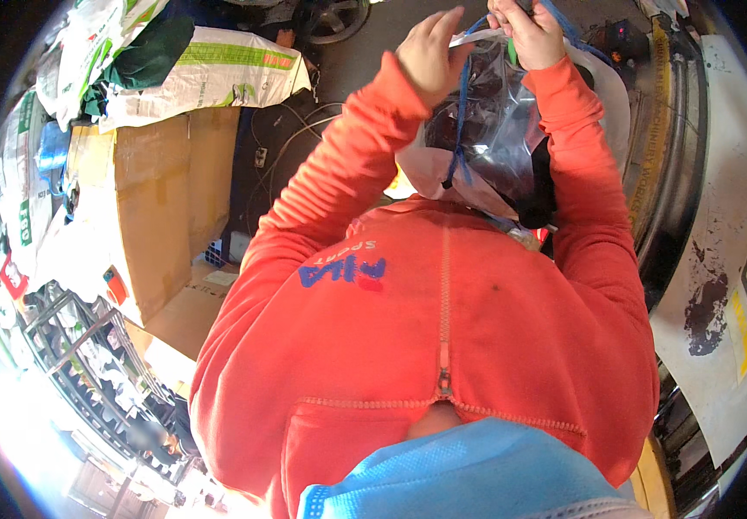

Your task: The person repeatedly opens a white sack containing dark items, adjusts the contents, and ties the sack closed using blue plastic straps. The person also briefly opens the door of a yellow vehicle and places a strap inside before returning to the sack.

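In front of my chest is a white sack point(609, 86) with a clear plastic liner point(490, 130) and dark contents showing through. A blue cord point(461, 117) hangs down over the liner. My left hand point(429, 59) is beside the sack's white rim, fingers stretched out and thumb apart. Above the far part of the opening, my right hand point(529, 35) is closed. A small dark end shows at its top, and blue cord lies on both sides of it. What its fingers hold is hidden. A bit of green shows just below that hand.
To the left stands a large open cardboard box point(153, 208), with a printed white and green sack point(226, 78) behind it. A wheel point(330, 17) and loose cables point(291, 130) lie on the dark floor beyond. A dark-edged machine rail point(663, 156) and a white panel point(711, 251) flank my right.
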